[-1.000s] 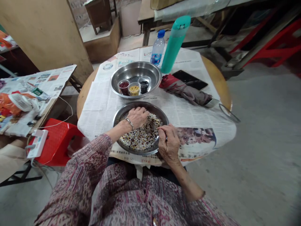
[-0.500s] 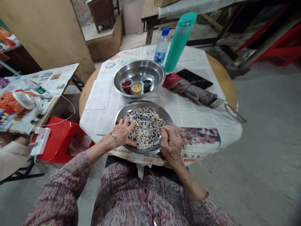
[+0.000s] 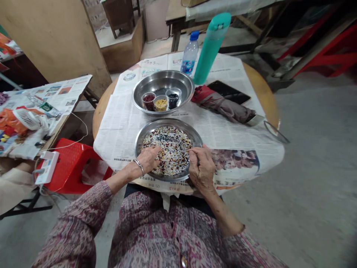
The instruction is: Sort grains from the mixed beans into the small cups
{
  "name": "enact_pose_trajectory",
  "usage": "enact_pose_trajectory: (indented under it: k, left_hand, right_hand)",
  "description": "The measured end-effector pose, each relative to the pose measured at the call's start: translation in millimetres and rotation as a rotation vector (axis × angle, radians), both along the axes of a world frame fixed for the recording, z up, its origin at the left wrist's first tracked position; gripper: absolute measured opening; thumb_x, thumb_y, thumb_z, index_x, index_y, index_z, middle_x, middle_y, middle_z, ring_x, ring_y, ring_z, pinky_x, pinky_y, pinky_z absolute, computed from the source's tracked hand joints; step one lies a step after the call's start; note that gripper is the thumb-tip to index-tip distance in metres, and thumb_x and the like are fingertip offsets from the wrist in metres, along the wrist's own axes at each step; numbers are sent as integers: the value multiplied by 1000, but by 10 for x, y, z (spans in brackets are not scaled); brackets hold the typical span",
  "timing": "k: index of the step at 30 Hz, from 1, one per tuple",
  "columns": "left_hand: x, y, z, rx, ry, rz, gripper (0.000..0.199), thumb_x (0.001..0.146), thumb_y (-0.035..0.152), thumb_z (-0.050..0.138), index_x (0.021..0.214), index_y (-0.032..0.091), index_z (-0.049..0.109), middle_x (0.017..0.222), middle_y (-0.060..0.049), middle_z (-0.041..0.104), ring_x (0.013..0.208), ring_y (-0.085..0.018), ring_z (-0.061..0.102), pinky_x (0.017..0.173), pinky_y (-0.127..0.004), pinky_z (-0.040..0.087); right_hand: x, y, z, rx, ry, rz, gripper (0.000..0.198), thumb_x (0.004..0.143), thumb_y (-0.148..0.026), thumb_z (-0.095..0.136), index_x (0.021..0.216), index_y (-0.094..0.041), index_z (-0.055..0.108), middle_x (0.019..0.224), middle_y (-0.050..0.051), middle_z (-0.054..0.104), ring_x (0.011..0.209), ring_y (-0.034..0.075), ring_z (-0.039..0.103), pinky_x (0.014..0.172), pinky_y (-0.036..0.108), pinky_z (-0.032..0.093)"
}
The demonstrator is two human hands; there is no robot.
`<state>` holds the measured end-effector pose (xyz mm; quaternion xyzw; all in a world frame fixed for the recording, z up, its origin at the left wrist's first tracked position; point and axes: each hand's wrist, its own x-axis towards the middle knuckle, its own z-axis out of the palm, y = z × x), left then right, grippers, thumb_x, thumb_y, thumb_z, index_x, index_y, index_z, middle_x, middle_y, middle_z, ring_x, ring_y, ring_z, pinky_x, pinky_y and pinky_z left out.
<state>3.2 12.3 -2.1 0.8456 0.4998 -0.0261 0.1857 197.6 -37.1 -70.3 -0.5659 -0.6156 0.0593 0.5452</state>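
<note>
In the head view, a shallow steel plate (image 3: 167, 121) close to me holds a mix of white grains and red, yellow and black beans (image 3: 170, 149). My left hand (image 3: 150, 158), with a silver bracelet at its wrist, is over the left part of the mix. Its fingers are bent down and drawn together; whatever is between them is hidden. At the plate's right rim my right hand (image 3: 203, 167) is closed, fingers curled in with the tips near the beans. I cannot make out what it holds.
Behind the plate, a steel basin (image 3: 145, 83) contains plastic cups of red beans (image 3: 148, 101), yellow beans (image 3: 161, 104) and black beans (image 3: 173, 99). Beyond stand a water bottle (image 3: 190, 56) and a green bottle (image 3: 210, 50). A folded umbrella (image 3: 223, 105) and dark tablet (image 3: 230, 92) lie right.
My left hand has shifted a little right over the mix, and its spread fingers have drawn together. My right hand stays closed at the rim.
</note>
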Motion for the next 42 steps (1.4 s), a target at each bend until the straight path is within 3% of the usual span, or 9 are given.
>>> enact_pose_trajectory:
  k: [8,13,18,22,26,30,36,40,42]
  left_hand:
    - [354,-68,-73,-35,-279,-62,26,81,14,62,106,18,61,99,-4,71,94,-19,66,89,-34,53]
    - [444,-107,-54,-82,-427,-240,43,81,13,60,124,17,52,117,-8,67,109,-20,62,96,-34,50]
    - [250,-56,40,21,-277,-415,49,80,20,66,126,18,51,137,-12,54,127,-25,48,109,-44,38]
    - [183,5,44,128,-67,-566,52,78,26,70,128,27,54,150,-7,40,136,-32,34,111,-54,33]
    - [272,147,-29,173,19,-665,35,87,22,59,122,24,58,140,-8,48,128,-29,41,107,-49,39]
    - [289,394,-75,182,72,-557,32,91,6,41,113,19,61,118,-9,58,108,-19,53,93,-33,48]
    - [78,517,51,234,142,-262,34,91,3,39,113,19,60,109,-6,61,101,-19,57,85,-31,50]
    - [-80,327,191,274,183,-178,23,94,21,47,114,20,59,127,-8,54,112,-24,51,90,-36,50]
    - [-147,203,218,207,176,-166,40,87,39,62,123,23,55,129,-10,49,114,-27,50,89,-39,51]
  right_hand:
    - [-2,-3,10,10,-6,-6,17,96,-23,44,89,-22,60,86,4,65,85,19,58,104,46,41]
    - [-1,-5,15,22,-9,-19,17,96,-22,43,91,-22,59,87,5,65,86,19,58,103,46,43]
    - [1,1,21,34,-15,-13,17,96,-21,42,92,-22,59,88,4,65,88,19,59,104,46,42]
    - [2,1,14,34,-22,-10,17,96,-21,43,92,-21,60,88,5,65,87,19,59,104,46,43]
    - [6,2,-1,25,-11,-13,18,95,-22,44,90,-21,61,88,5,66,87,19,59,104,46,42]
    - [7,5,-6,24,-15,-15,17,95,-22,45,89,-22,61,87,4,65,87,19,59,104,46,43]
    - [3,7,7,29,-14,-17,16,95,-21,45,89,-21,60,86,4,65,85,18,59,104,45,43]
    - [3,12,-3,37,-3,-15,15,95,-21,46,90,-22,60,87,4,65,85,18,60,104,45,43]
    - [4,13,-10,35,-9,-16,15,95,-22,46,90,-22,60,88,4,66,86,18,60,105,46,42]
